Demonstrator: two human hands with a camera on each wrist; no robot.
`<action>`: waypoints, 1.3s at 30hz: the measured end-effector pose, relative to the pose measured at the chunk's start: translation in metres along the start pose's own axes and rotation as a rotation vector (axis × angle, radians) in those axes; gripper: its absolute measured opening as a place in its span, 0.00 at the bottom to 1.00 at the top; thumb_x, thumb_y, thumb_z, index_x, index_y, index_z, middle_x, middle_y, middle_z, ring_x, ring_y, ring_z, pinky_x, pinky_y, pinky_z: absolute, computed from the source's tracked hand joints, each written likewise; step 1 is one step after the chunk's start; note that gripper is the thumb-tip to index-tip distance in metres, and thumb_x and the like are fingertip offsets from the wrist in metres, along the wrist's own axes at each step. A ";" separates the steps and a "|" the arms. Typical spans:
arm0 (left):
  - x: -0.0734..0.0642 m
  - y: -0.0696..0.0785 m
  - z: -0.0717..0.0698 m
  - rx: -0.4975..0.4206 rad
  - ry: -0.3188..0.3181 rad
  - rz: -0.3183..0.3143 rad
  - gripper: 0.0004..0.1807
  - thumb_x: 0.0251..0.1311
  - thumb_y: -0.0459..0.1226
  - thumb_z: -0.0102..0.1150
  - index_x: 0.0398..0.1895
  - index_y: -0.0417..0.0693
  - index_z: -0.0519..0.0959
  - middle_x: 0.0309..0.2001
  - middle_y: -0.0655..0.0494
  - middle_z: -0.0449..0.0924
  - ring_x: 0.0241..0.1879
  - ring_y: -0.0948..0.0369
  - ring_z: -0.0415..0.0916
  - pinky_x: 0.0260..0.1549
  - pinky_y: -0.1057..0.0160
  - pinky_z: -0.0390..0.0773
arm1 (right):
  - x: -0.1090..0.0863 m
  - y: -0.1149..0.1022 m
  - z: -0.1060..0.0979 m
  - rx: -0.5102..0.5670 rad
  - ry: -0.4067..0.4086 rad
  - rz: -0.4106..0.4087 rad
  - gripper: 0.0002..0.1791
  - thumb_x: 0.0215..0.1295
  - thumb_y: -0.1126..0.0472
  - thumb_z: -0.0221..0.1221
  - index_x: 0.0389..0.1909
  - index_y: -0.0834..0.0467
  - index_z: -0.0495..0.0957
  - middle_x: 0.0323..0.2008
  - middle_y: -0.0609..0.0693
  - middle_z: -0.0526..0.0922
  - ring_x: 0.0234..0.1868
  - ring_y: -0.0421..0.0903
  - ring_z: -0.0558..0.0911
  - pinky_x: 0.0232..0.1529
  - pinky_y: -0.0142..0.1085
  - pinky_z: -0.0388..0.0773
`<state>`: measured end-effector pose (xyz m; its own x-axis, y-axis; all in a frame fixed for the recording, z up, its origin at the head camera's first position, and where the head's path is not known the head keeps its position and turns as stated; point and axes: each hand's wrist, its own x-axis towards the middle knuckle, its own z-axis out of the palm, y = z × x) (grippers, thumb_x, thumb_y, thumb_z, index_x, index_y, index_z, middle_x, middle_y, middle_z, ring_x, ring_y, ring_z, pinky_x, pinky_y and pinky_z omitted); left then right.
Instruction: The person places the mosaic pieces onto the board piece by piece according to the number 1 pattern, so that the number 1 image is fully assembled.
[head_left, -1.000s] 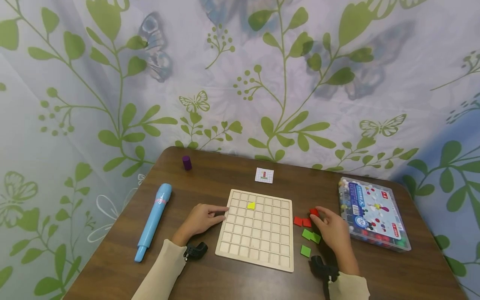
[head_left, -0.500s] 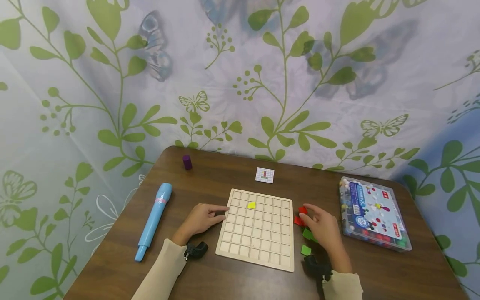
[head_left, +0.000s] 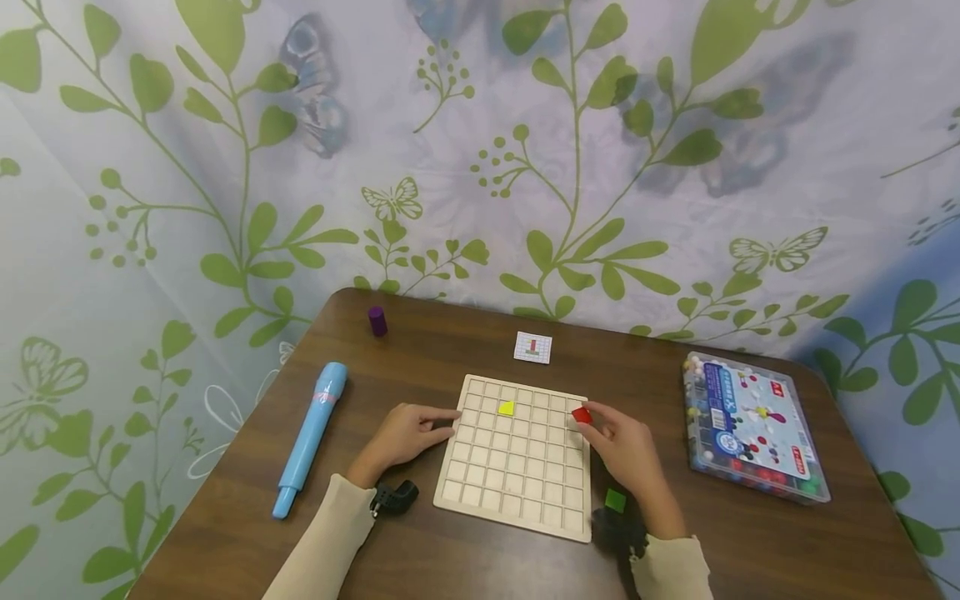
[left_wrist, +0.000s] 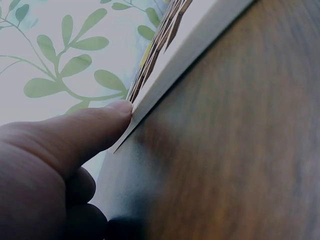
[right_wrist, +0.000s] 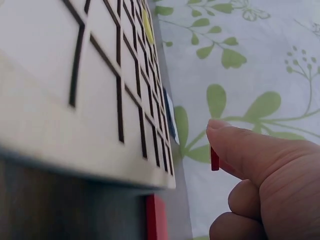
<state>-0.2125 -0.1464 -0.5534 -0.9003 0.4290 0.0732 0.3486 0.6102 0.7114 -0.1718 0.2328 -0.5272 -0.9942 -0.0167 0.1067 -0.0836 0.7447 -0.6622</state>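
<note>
My right hand pinches a small red square tile between thumb and fingertips, over the right edge of the pale wooden grid board. In the right wrist view the tile shows edge-on below the thumb. A single yellow tile lies in a cell near the board's far side. My left hand touches the board's left edge with an extended finger, also visible against the rim in the left wrist view. Another red tile rests beside the board. One green tile shows near my right wrist; my right hand hides the others.
Behind the board lies a printed pattern card. To the left are a light-blue tube-shaped object and a purple cylinder. A clear case of coloured balls stands at right. A leaf-patterned cloth hangs behind the table.
My right hand has lifted the red tile from the loose tiles and carried it left to the board's edge. My left hand stays at the board's left side.
</note>
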 end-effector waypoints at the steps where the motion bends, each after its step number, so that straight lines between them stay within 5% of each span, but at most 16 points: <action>1: 0.000 0.000 0.000 -0.004 0.001 0.000 0.18 0.65 0.45 0.69 0.57 0.62 0.86 0.10 0.70 0.54 0.13 0.71 0.47 0.16 0.69 0.56 | 0.001 -0.001 0.001 0.005 -0.002 -0.007 0.25 0.66 0.54 0.70 0.63 0.56 0.80 0.15 0.45 0.64 0.16 0.42 0.60 0.17 0.35 0.58; 8: -0.001 -0.002 0.000 -0.013 0.000 0.002 0.17 0.65 0.46 0.69 0.57 0.64 0.86 0.10 0.70 0.53 0.13 0.71 0.47 0.17 0.69 0.56 | 0.012 -0.014 0.007 0.033 0.006 -0.081 0.24 0.66 0.55 0.70 0.61 0.56 0.82 0.15 0.43 0.62 0.15 0.40 0.57 0.17 0.34 0.57; 18: 0.000 0.000 -0.001 -0.022 0.000 0.005 0.18 0.65 0.45 0.70 0.58 0.62 0.86 0.10 0.70 0.54 0.13 0.71 0.47 0.17 0.69 0.57 | 0.018 -0.031 0.029 0.053 -0.065 -0.043 0.24 0.66 0.54 0.70 0.62 0.54 0.82 0.14 0.43 0.61 0.16 0.40 0.56 0.18 0.34 0.55; 39: 0.000 -0.002 0.000 -0.024 0.002 0.008 0.18 0.65 0.45 0.70 0.57 0.62 0.86 0.10 0.70 0.53 0.12 0.71 0.47 0.15 0.69 0.56 | 0.016 -0.048 0.051 0.041 -0.037 0.068 0.22 0.64 0.51 0.71 0.57 0.52 0.84 0.15 0.44 0.60 0.17 0.41 0.57 0.18 0.35 0.54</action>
<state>-0.2130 -0.1474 -0.5546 -0.8981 0.4325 0.0798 0.3491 0.5908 0.7274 -0.1867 0.1625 -0.5311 -0.9994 0.0081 0.0333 -0.0174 0.7169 -0.6970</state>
